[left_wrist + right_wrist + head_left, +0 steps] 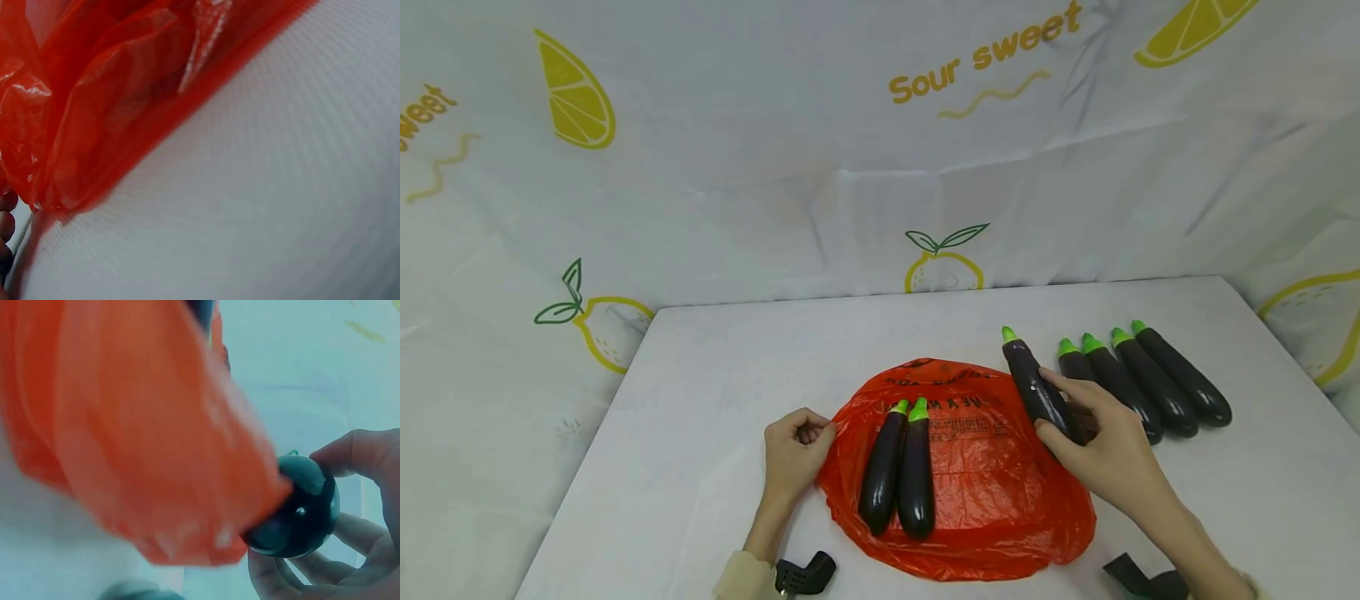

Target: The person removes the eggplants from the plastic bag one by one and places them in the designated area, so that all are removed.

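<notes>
A red plastic bag (985, 487) with dark print lies spread on the white table. Two dark purple eggplants with green stems, a left one (880, 475) and a right one (916, 479), rest side by side on its left part. My left hand (797, 450) pinches the bag's left edge; in the left wrist view the red film (125, 106) fills the upper left corner. Another eggplant (1032, 383) is gripped between the thumb and fingers of my right hand (1112, 442), tilted over the bag's right edge. The right wrist view shows its rounded end (306, 512) beside the bag (137, 437).
Several more eggplants (1180, 375) lie in a slanted row on the right side of the table (700, 467), just beyond my right hand. A white cloth (760, 125) printed with lemons hangs behind the table. Black wrist straps (805, 575) show near the front edge.
</notes>
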`<state>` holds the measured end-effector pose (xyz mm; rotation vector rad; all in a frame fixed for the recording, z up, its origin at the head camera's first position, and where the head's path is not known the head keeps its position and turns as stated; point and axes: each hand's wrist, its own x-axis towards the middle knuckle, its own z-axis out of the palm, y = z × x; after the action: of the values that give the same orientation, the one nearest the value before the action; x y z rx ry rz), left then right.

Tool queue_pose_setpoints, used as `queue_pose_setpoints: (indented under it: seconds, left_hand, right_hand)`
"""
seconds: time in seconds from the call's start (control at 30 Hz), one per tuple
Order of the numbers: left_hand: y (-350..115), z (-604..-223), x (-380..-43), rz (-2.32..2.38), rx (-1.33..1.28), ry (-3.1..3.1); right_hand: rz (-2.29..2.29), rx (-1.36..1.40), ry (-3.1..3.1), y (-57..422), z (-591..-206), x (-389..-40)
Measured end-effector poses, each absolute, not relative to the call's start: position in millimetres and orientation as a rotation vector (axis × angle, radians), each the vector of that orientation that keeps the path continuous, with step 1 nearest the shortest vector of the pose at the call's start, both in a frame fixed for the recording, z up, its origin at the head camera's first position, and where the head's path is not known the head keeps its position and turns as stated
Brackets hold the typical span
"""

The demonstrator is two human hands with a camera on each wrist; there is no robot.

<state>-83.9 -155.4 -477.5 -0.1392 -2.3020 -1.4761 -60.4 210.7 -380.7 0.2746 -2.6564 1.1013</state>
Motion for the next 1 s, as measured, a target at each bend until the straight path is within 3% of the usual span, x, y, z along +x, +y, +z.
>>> queue_pose_setpoints:
  seconds: [1.0]
  left_hand:
    - [-155,-475,-83,-1.481,-0.105,-2.327]
  right_hand:
    - [0.975,0.155,-2.641,322,-377,-96]
